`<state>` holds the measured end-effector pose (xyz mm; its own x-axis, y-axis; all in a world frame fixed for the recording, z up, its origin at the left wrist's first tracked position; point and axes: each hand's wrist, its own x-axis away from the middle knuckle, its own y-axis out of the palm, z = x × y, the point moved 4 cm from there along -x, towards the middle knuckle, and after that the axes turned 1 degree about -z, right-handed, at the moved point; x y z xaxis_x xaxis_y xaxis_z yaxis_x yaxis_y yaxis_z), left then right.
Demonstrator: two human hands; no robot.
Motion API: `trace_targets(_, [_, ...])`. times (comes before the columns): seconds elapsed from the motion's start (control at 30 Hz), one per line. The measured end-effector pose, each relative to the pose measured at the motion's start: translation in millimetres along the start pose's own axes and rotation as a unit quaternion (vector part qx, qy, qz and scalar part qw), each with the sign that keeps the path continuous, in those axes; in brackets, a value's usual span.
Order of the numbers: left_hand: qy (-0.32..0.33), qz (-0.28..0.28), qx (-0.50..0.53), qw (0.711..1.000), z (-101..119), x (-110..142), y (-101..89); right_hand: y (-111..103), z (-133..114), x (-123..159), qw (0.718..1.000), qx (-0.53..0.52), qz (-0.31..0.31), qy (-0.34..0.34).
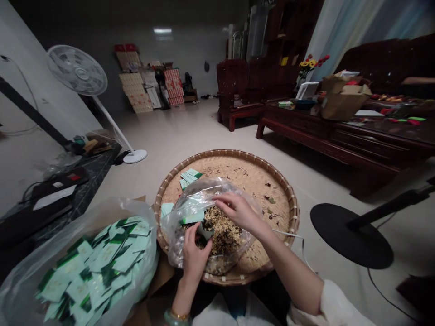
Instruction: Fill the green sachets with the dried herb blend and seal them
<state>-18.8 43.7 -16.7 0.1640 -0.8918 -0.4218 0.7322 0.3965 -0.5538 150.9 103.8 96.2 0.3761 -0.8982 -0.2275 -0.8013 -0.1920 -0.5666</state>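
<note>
The left hand point(195, 253) was found low inside the mouth of a clear plastic bag point(176, 253), thumb and fingers curved partway round a small pale vessel point(205, 234). The gap between thumb and fingertips was about the width of that vessel; its contents appeared dark and could not be identified. The right hand point(233, 209) was above the far part of the same bag, palm down, with the fingers bent and the thumb close beneath them. Whether those fingertips gripped anything could not be determined.

The clear bag sat on the near part of a round woven tray point(234, 170) and contained a loose mix of tan and dark dried pieces point(224, 233). A green-and-white packet point(193, 218) lay over the mix, just beside the left fingertips. Further packets point(190, 175) lay on the tray beyond the bag, toward its left side. Dark scraps point(270, 199) were scattered over the tray's right part.

To the left of the tray stood a larger translucent bag point(20, 276), open at the top and holding many similar packets in a disordered heap. A white pedestal fan point(78, 70) stood on the floor farther off to the left. A dark wooden table point(306, 129) was noted to the right, bearing a brown paper bag point(343, 104)
</note>
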Motion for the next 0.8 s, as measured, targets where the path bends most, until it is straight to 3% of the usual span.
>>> trace_targets(0.13, [0.017, -0.007, -0.002, 1.0, 0.2, 0.9, 0.3, 26.5, -1.6, 16.9, 0.993, 0.074, -0.084, -0.019])
trace_targets(0.3, [0.051, -0.01, -0.026, 0.998, 3.9, 1.9, 1.1, 55.0, 9.6, 28.5, 0.996, 0.081, -0.019, -0.018])
trace_targets(0.5, [0.103, 0.01, -0.051, 0.993, 10.4, 4.5, 0.6, 67.3, 7.3, 25.2, 0.996, 0.066, 0.064, 0.006])
trace_targets(0.67, [0.107, 0.007, -0.052, 0.993, 12.5, 4.8, 0.9, 69.2, 15.6, 27.2, 0.997, 0.009, 0.079, 0.018])
trace_targets(0.8, [0.082, 0.007, -0.043, 0.996, 12.4, 3.6, -0.6, 53.5, 28.9, 30.5, 0.99, -0.029, 0.133, 0.024])
